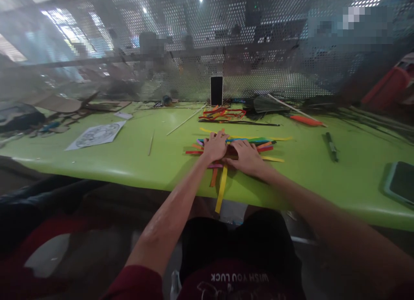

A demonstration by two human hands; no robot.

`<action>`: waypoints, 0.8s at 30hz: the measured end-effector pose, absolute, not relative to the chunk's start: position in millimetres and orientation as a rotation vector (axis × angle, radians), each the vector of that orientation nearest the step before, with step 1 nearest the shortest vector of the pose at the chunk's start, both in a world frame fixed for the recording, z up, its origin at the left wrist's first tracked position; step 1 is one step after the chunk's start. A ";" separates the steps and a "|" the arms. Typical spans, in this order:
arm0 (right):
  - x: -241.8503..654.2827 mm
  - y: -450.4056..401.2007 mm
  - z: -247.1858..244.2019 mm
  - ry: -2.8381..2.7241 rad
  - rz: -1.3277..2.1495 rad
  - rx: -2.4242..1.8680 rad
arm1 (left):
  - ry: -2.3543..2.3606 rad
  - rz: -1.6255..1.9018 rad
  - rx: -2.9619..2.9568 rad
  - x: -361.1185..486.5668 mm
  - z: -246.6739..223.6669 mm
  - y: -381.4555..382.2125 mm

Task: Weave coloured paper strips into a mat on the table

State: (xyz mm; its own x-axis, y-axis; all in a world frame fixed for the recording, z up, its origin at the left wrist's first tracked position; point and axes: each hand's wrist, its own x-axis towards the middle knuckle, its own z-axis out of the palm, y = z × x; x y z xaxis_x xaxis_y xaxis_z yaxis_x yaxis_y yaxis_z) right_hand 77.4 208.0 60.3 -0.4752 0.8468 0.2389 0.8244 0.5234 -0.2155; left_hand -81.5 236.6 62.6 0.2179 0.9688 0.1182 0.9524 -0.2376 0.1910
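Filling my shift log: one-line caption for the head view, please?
Left hand and right hand on multicolored flat strips at a green tabletop, an upright smartphone beyond.

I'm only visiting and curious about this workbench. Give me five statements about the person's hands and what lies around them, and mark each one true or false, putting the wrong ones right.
1. The left hand and the right hand are both on the coloured strips. True.
2. The coloured strips are all one colour. False: they include red, orange, yellow and blue.
3. A phone stands upright toward the back of the green tabletop. True.
4. The patterned sheet lies to the right of both hands. False: the patterned sheet lies to their left.
5. The left hand is holding the phone. False: the phone stands apart from both hands.
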 end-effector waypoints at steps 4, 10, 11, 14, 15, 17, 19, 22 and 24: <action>79.5 206.4 59.6 -2.472 0.125 -1.342 | 1.873 0.341 2.409 -82.6 62.2 235.1; 79.4 212.2 53.9 -2.464 0.118 -1.381 | 1.871 0.332 2.431 -81.9 63.2 233.9; 79.2 213.2 53.0 -2.461 0.114 -1.385 | 1.872 0.332 2.433 -81.7 63.4 233.7; 78.6 214.6 51.6 -2.461 0.102 -1.391 | 1.877 0.330 2.438 -81.7 63.4 233.5; 78.3 214.4 51.8 -2.463 0.098 -1.394 | 1.877 0.329 2.440 -81.8 63.1 233.5; 77.5 213.1 53.4 -2.470 0.091 -1.398 | 1.879 0.328 2.442 -82.0 62.1 233.9; 76.8 210.9 56.2 -2.474 0.087 -1.401 | 1.883 0.330 2.442 -81.8 61.1 234.5; 77.1 207.5 60.5 -2.472 0.117 -1.386 | 1.887 0.340 2.442 -80.9 60.2 235.0; 78.0 206.2 61.6 -2.475 0.146 -1.361 | 1.884 0.346 2.445 -80.4 60.1 234.7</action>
State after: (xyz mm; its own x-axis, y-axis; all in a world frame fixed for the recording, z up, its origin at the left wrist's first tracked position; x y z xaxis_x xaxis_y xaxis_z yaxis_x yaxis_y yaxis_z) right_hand 78.0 206.2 61.6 -0.4997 0.8374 0.2213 0.8056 0.5432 -0.2364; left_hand -80.4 234.7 60.1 0.2395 0.9586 0.1539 0.9507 -0.2637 0.1631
